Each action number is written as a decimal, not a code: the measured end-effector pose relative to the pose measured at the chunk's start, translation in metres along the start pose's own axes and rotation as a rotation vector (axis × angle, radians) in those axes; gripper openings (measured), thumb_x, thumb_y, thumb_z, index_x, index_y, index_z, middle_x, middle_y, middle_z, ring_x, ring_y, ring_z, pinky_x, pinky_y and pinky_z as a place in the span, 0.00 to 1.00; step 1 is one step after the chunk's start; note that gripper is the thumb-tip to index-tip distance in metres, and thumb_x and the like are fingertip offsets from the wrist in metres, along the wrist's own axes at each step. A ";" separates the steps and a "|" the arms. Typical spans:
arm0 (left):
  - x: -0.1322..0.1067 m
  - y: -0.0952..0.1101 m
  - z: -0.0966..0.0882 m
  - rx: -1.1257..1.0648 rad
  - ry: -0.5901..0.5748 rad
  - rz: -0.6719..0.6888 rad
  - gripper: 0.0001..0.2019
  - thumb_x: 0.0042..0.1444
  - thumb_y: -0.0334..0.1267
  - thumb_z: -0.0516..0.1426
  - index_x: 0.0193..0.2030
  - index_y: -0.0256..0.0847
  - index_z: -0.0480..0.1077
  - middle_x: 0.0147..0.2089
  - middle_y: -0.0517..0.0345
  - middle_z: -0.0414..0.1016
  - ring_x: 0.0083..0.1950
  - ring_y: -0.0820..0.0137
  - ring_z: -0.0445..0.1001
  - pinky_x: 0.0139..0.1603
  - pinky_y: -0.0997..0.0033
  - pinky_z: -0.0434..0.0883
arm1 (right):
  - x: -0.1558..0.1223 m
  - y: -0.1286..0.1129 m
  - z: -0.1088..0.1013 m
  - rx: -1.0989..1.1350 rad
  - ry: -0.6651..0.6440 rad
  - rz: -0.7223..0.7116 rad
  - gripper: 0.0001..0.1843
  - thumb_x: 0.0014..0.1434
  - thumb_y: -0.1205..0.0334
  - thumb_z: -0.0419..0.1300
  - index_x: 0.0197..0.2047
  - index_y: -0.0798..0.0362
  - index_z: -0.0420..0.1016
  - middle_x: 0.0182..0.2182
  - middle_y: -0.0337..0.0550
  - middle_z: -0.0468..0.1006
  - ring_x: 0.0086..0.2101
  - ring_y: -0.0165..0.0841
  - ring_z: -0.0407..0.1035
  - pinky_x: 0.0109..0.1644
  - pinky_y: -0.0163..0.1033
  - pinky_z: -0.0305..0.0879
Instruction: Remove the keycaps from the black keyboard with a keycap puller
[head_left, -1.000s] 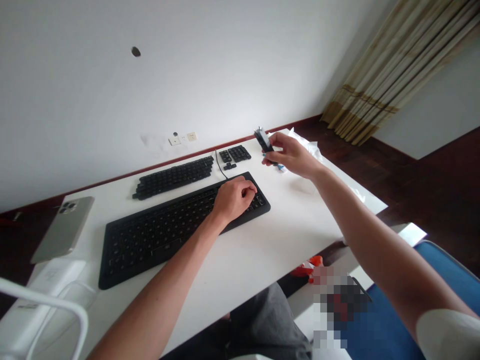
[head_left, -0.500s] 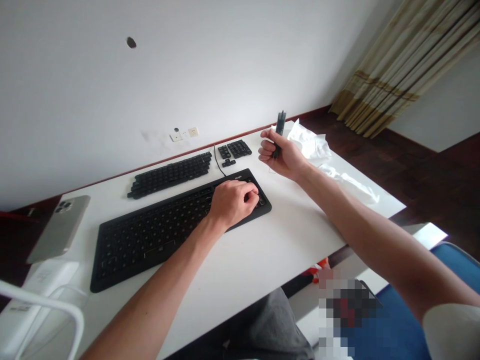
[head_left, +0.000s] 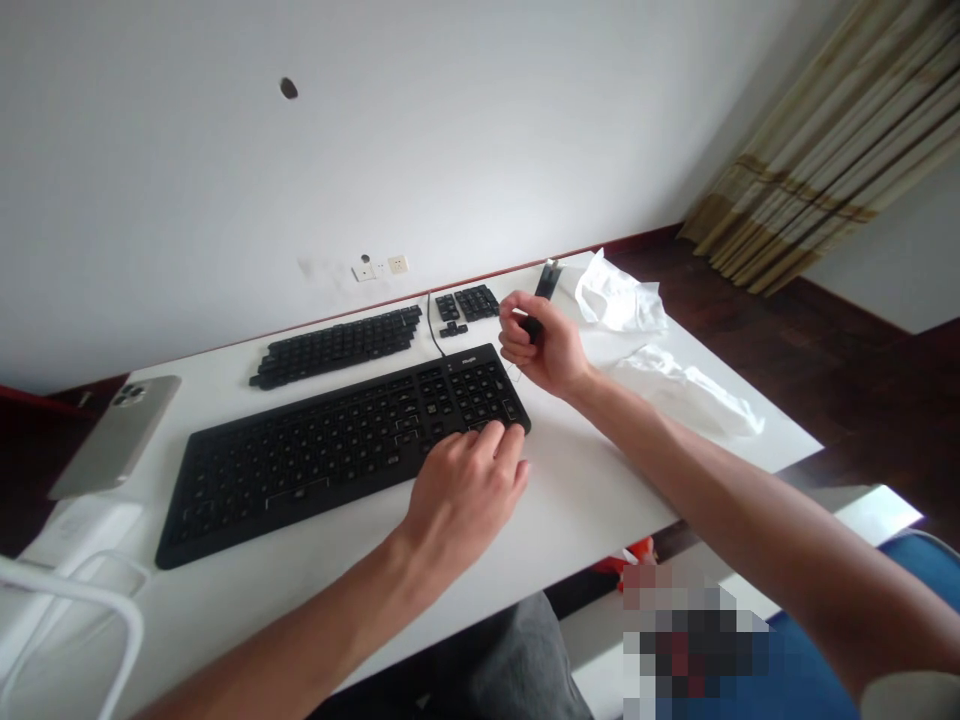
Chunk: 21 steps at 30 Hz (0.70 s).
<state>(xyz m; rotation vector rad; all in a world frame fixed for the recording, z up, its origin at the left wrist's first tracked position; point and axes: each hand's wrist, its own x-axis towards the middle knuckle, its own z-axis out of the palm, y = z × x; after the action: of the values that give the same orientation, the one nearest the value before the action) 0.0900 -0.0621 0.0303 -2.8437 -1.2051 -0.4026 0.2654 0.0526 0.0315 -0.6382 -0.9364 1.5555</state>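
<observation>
The black keyboard (head_left: 345,455) lies across the white desk, its key positions bare of caps. My left hand (head_left: 472,480) is at the keyboard's front right edge, fingers stretched over the edge and thumb apart, holding nothing that I can see. Above the desk, just right of the keyboard, my right hand (head_left: 544,340) is closed round a slim dark tool (head_left: 548,280). The tool's narrow end points up and away; its lower part is hidden in the fist. Behind the keyboard sit black keycaps (head_left: 341,343) in a large block, with smaller groups to their right.
Crumpled white plastic bags (head_left: 622,295) lie at the desk's right end. A phone (head_left: 116,435) rests at the left, near a white power strip (head_left: 64,570) and a white cable. The keyboard's cord runs between the keycap groups toward the wall (head_left: 450,140).
My left hand has pulled back from the right-hand keys to the keyboard's front edge, its fingers straightening. My right hand has lowered slightly leftward, tilting the dark tool away.
</observation>
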 end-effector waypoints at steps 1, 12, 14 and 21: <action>-0.001 -0.004 0.004 -0.008 0.021 0.003 0.15 0.68 0.39 0.62 0.59 0.41 0.72 0.42 0.57 0.78 0.36 0.66 0.78 0.38 0.65 0.73 | -0.002 0.000 0.002 0.011 -0.003 0.016 0.20 0.62 0.46 0.66 0.32 0.49 0.65 0.19 0.27 0.52 0.19 0.24 0.42 0.20 0.32 0.43; 0.001 -0.012 0.019 -0.028 0.048 0.005 0.13 0.68 0.38 0.59 0.58 0.41 0.74 0.43 0.54 0.77 0.39 0.65 0.78 0.41 0.64 0.75 | -0.010 0.012 0.020 -0.157 0.020 0.119 0.34 0.61 0.42 0.67 0.22 0.47 0.48 0.15 0.27 0.47 0.17 0.24 0.40 0.18 0.34 0.36; 0.002 -0.013 0.020 -0.026 0.046 0.007 0.12 0.69 0.37 0.58 0.57 0.41 0.74 0.43 0.54 0.77 0.39 0.65 0.78 0.41 0.64 0.75 | -0.012 0.015 0.023 -0.202 0.053 0.094 0.33 0.61 0.43 0.67 0.22 0.47 0.49 0.15 0.27 0.49 0.17 0.23 0.41 0.18 0.34 0.38; 0.004 -0.013 0.021 -0.030 0.050 0.004 0.11 0.69 0.36 0.57 0.55 0.39 0.75 0.41 0.54 0.77 0.38 0.64 0.77 0.41 0.62 0.75 | -0.017 0.014 0.031 -0.224 0.075 0.053 0.32 0.59 0.47 0.68 0.21 0.48 0.49 0.14 0.27 0.50 0.16 0.22 0.42 0.18 0.34 0.40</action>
<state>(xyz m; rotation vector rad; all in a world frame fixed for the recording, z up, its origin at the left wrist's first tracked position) 0.0878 -0.0477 0.0100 -2.8428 -1.1948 -0.4927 0.2353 0.0292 0.0344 -0.8801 -1.0521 1.4738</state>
